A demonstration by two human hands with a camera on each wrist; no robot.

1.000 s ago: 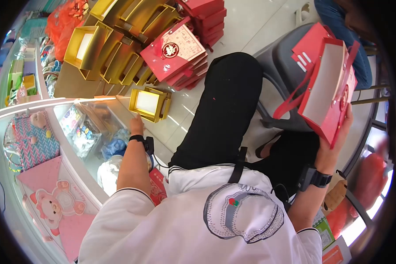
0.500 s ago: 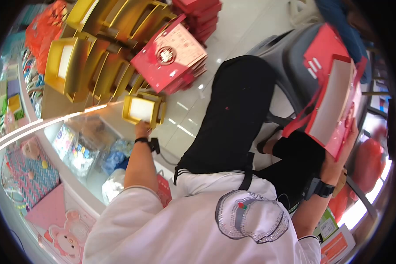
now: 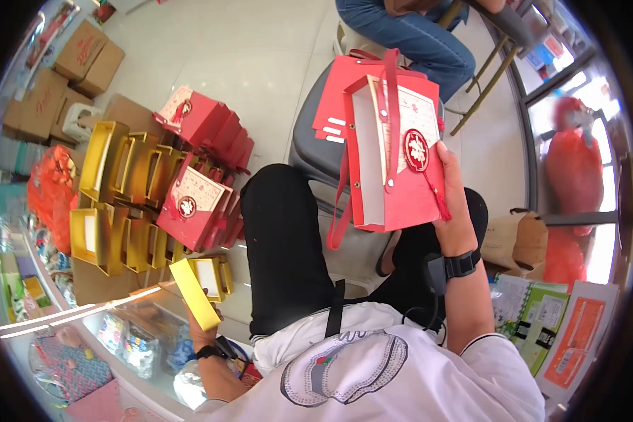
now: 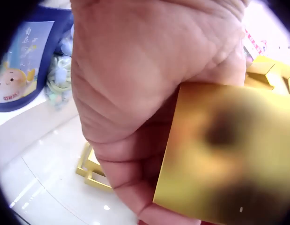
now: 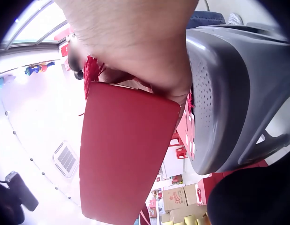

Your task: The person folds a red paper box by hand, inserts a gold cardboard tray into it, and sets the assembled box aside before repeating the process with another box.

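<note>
My left hand [image 3: 201, 329] grips a shiny gold box [image 3: 195, 295] by its side, above the floor at the lower left. In the left wrist view the fingers curl behind the gold box [image 4: 229, 154], whose smooth face fills the right side. My right hand [image 3: 456, 204] holds a red gift bag [image 3: 418, 193] with ribbon handles, a round emblem and a tassel. The bag's white inside shows through its open side. From the right wrist, the plain red end of the bag [image 5: 126, 150] shows below the palm.
Gold boxes [image 3: 98, 232] stand in rows at the left, beside stacked red gift bags [image 3: 190, 204]. Flat red bag pieces [image 3: 330, 105] lie on a grey chair [image 3: 309, 133] ahead. A glass display case [image 3: 130, 330] borders the left; another person's jeans [image 3: 415, 42] show beyond the chair.
The left hand has come up from the gold boxes on the floor with one gold box. The right hand's red bag now shows its decorated front; the head view has swung right.
</note>
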